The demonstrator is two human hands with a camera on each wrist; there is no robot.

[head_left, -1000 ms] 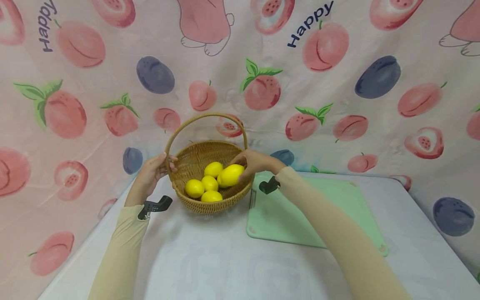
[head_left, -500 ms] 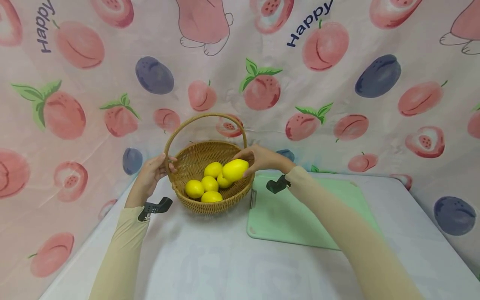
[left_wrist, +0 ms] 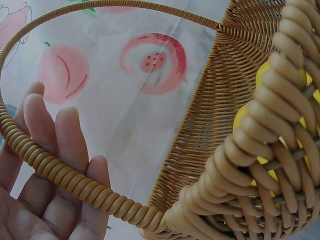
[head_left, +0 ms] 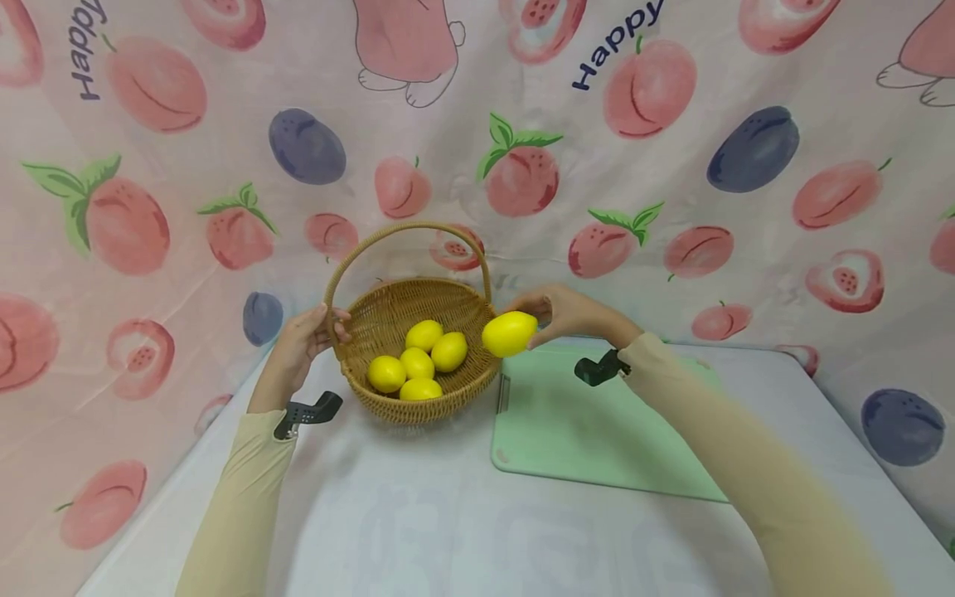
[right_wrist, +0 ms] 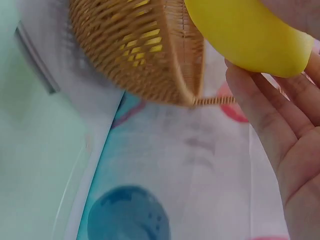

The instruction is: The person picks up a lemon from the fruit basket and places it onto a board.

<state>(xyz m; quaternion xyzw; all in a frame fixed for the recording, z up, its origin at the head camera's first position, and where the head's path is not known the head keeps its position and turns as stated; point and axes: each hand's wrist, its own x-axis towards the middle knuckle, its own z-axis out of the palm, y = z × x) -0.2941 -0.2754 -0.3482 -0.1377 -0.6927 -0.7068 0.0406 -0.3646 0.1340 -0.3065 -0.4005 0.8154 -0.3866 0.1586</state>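
A wicker basket (head_left: pixel 382 319) with a tall arched handle (head_left: pixel 406 228) stands on the table, tipped toward me. Several yellow lemons (head_left: pixel 449 352) lie inside it. At the basket's left side, my left hand (head_left: pixel 294 348) holds the lower end of the handle; in the left wrist view the fingers (left_wrist: pixel 70 137) lie loosely round the wrapped cane. My right hand (head_left: pixel 578 315) pinches one lemon (head_left: pixel 510 334) between thumb and fingers, just off the basket's right rim. In the right wrist view this lemon (right_wrist: pixel 245 37) rests against the fingertips (right_wrist: pixel 240 80), with the basket behind it.
A pale green cutting board (head_left: pixel 597 431) lies on the white table (head_left: pixel 418 506) right of the basket, under the right forearm. Close behind the basket hangs a fruit-printed cloth (head_left: pixel 448 149). Each wrist wears a black camera mount (head_left: pixel 306 413).
My right hand has lifted a lemon out of the basket and carried it right, past the rim. Another lemon behind it is now uncovered. The left hand and basket have stayed put.
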